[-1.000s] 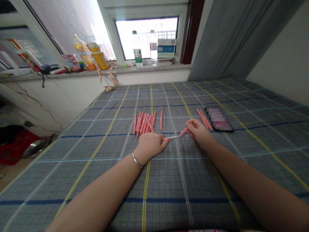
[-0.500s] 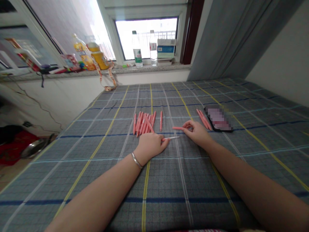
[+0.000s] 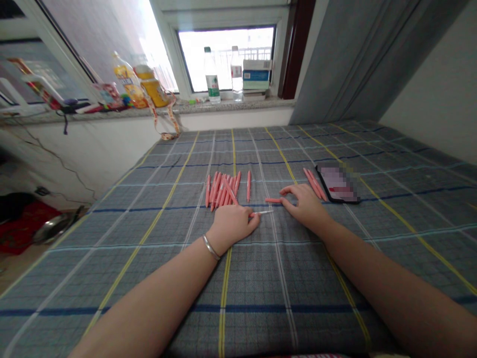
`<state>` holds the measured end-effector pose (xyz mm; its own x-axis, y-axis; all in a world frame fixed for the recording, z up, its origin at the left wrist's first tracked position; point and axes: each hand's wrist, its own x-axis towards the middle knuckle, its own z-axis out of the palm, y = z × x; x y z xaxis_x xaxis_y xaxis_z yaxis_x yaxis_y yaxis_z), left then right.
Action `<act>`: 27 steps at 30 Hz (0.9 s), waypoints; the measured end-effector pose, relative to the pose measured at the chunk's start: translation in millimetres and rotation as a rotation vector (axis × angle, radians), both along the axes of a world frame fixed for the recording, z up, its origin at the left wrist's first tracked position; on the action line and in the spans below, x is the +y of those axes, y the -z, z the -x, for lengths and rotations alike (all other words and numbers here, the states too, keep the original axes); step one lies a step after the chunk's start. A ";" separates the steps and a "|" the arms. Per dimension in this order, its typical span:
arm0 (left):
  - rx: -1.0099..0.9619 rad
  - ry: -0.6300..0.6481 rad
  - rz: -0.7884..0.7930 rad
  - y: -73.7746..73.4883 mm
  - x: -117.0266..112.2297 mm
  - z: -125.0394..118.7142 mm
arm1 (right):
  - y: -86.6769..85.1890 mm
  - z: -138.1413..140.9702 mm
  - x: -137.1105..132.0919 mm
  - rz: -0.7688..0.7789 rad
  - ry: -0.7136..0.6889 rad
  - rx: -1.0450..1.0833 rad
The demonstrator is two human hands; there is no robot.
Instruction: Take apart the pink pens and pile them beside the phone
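My left hand [image 3: 233,223], a silver bangle on its wrist, is closed on a pink pen part with a thin white refill [image 3: 264,213] sticking out to the right. A short pink pen barrel [image 3: 273,200] lies sideways with its right end at the thumb of my right hand [image 3: 301,201]. That hand's thumb and index finger are parted around a gap. Beyond my left hand is a bunch of pink pens [image 3: 219,191], one lying across the others. A single pink pen [image 3: 249,186] lies just right of the bunch.
Several pink pens [image 3: 315,184] lie beside a phone [image 3: 338,184] on the right of the checked cloth [image 3: 249,278]. Bottles [image 3: 213,82], boxes [image 3: 256,77] and a yellow flask [image 3: 153,89] stand on the windowsill at the back.
My right index finger has lifted away from the pink barrel, widening the gap to the thumb. The barrel has shifted slightly left and down. My left hand's refill tip has moved slightly left.
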<state>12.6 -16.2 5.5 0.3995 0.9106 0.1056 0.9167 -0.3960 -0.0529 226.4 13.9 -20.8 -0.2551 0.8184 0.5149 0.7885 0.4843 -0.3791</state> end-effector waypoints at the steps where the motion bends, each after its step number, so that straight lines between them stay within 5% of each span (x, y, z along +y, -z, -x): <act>1: -0.001 0.000 -0.002 0.2 0.1 0.1 | -3.1 2.0 -3.0 -0.007 -0.043 -0.007; 8: -0.008 -0.004 -0.005 0.4 0.2 -0.5 | -8.5 11.1 -11.9 0.051 -0.315 -0.083; 27: 0.009 -0.006 -0.045 1.7 1.2 -0.3 | 4.5 4.8 2.3 -0.028 -0.141 -0.178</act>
<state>13.0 -15.0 3.9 0.3950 0.9075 0.1431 0.9186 -0.3874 -0.0783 221.6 16.3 -25.3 -0.4544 0.7545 0.4736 0.7657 0.6025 -0.2252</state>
